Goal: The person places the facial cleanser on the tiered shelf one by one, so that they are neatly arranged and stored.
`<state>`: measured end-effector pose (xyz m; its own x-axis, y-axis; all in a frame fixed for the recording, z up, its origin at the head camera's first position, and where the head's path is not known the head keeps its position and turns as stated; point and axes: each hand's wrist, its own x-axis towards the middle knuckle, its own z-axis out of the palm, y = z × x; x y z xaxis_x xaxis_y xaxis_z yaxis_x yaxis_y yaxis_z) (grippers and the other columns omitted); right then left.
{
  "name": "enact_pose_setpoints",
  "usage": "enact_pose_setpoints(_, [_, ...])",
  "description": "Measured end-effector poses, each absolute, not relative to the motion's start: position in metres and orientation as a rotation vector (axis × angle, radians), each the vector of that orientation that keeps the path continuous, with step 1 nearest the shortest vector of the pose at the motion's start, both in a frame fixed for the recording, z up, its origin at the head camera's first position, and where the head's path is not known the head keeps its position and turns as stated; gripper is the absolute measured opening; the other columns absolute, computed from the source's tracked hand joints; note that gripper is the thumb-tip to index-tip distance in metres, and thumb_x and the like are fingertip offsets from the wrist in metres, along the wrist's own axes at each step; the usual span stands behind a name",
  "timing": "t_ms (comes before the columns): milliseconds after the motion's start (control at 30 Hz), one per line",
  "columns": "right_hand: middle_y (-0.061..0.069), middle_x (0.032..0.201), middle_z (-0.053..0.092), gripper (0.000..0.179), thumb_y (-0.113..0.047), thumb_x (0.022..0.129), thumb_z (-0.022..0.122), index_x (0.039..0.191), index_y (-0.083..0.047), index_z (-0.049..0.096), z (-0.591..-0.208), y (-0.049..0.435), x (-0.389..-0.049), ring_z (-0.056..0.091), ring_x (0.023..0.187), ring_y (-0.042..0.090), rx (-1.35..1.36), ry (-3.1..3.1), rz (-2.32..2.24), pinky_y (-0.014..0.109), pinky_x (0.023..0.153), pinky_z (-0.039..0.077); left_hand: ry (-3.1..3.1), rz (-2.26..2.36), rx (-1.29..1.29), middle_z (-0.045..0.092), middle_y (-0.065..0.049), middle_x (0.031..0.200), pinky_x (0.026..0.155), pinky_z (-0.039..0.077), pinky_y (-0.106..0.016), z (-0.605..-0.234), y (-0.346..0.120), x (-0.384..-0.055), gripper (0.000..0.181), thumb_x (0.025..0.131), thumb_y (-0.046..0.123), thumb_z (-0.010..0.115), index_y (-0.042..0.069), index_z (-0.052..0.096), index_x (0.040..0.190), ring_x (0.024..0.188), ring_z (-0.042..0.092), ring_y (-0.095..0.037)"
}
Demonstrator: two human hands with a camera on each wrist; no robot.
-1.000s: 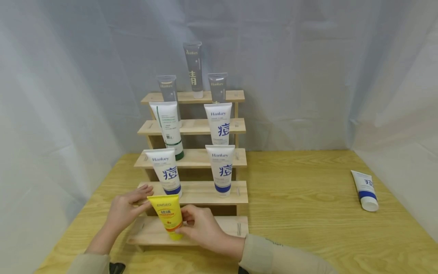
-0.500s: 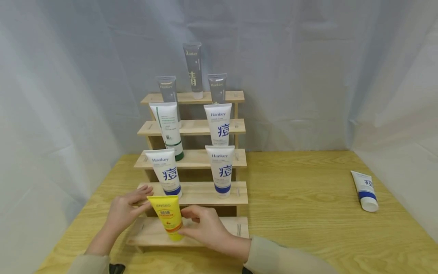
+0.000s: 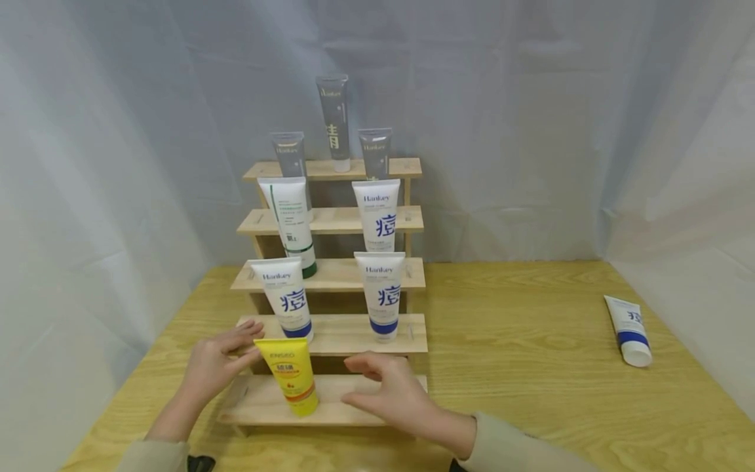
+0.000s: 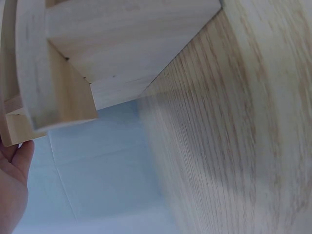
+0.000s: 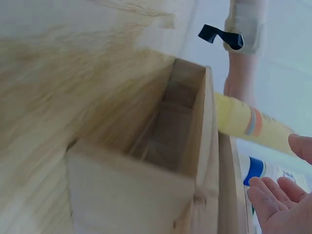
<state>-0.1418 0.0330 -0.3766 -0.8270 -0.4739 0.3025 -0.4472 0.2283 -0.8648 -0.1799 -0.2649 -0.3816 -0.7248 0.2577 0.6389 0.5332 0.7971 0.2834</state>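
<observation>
A yellow tube stands upright, cap down, at the left of the lowest step of a wooden stepped rack. To its right, my right hand is apart from it, thumb and fingers spread around nothing. The right wrist view shows this hand near the yellow tube. My left hand rests at the left end of the second step, its thumb close to the yellow tube. In the left wrist view, its fingertips touch a step's end. Two white tubes with blue bands stand on the second step.
Higher up stand a white-and-green tube, another white-and-blue tube and grey tubes. One more white-and-blue tube lies on the wooden table at the far right. A pale curtain hangs behind.
My right hand has let go of the yellow tube and moved away to the right. The tube stays standing on the lowest step. My left hand keeps its place.
</observation>
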Motion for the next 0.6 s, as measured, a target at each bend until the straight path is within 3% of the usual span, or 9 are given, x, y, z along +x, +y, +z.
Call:
enact_pose_setpoints(433, [0.015,0.101,0.062,0.034,-0.014,0.074,0.072,0.102,0.001,0.06,-0.376,0.101,-0.136,0.058,0.094,0.03,-0.825,2.656,-1.679,0.035,0.083,0.047,-2.4,-0.603,-0.578,0.065,-0.007,0.099,0.075,0.045,-0.034,-0.382,-0.265,-0.179,0.029,0.061,0.009,0.078,0.003,0.069,0.088,0.091,0.06,-0.026])
enact_pose_setpoints(600, [0.01,0.1,0.063,0.033,-0.012,0.072,0.073,0.101,-0.002,0.061,-0.374,0.125,-0.135,0.058,0.094,0.026,-0.698,2.786,-1.643,0.033,0.083,0.047,-2.405,-0.605,-0.585,0.065,-0.008,0.099,0.075,0.046,-0.036,-0.381,-0.265,-0.18,0.028,0.061,0.009,0.078,0.003,0.069,0.088,0.091,0.06,-0.027])
